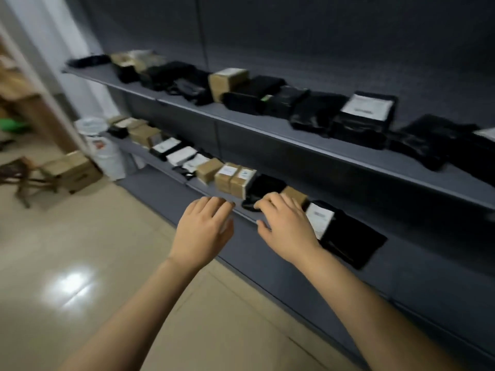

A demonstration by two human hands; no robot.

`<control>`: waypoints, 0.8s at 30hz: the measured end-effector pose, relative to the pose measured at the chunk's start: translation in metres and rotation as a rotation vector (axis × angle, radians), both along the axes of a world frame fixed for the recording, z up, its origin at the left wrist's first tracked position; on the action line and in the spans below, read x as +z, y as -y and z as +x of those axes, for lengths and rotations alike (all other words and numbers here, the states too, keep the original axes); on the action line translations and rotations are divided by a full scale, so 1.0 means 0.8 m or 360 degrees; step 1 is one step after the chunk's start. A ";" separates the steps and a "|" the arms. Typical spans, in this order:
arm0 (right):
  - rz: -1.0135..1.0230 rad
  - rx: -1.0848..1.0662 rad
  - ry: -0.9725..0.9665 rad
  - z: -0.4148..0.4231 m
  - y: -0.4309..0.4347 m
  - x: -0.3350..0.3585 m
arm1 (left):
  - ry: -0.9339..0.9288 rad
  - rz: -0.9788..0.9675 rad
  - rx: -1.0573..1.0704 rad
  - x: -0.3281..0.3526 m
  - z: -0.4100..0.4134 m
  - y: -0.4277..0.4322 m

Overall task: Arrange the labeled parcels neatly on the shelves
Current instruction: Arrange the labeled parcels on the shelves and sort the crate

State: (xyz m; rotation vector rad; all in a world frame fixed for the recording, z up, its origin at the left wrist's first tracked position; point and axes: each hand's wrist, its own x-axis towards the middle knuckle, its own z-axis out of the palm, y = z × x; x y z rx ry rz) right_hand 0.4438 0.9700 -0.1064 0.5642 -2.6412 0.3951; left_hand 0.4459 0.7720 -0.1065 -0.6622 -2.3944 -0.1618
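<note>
So, left hand (205,228): reached palm-down toward the front edge of the lower shelf (428,263), fingers relaxed and slightly bent, holding nothing.
Right hand (288,228): palm-down beside the left, thumb spread away from the fingers, which were loosely bent with nothing clasped; their tips lay at the near edge of the black pouch (267,187), though the blur hid whether they touched it.
Black pouch: lay on the lower shelf, between the labelled cardboard boxes (235,179) and a small brown box (296,196).
Labelled cardboard boxes: two stood side by side, touching, white labels on top, just beyond the left hand's fingertips.
Small brown box: sat just behind the right hand's knuckles, partly covered by them.
Flat black parcel (351,236): lay right of the right hand, a white label at its left end, its near corner overhanging the shelf edge.
Lower shelf, farther left: a row of more brown boxes and black parcels with white labels ran away toward the wall.
Upper shelf (267,125): carried a loose row of black bags, a brown box (227,83) and a black parcel with a white label (367,109).
Floor (80,263): pale glossy tiles, with a cardboard carton (75,170) and a white sack (105,153) near the shelf's far end.
</note>
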 end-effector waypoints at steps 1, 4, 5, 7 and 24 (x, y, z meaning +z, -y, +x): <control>-0.0010 0.0066 -0.0004 -0.018 0.026 0.008 | -0.0006 0.0009 0.0061 0.005 -0.008 0.026; -0.0029 0.0245 -0.0046 -0.071 0.102 0.028 | -0.0009 0.0024 0.0232 0.018 -0.033 0.100; -0.0040 0.0299 -0.0068 -0.089 0.126 0.033 | -0.0008 0.0026 0.0301 0.022 -0.042 0.124; -0.0053 0.0400 -0.0092 -0.124 0.173 0.042 | -0.0023 0.0033 0.0434 0.030 -0.062 0.167; -0.0085 0.0937 -0.0151 -0.463 0.530 0.084 | -0.0134 -0.0024 0.1009 0.082 -0.318 0.479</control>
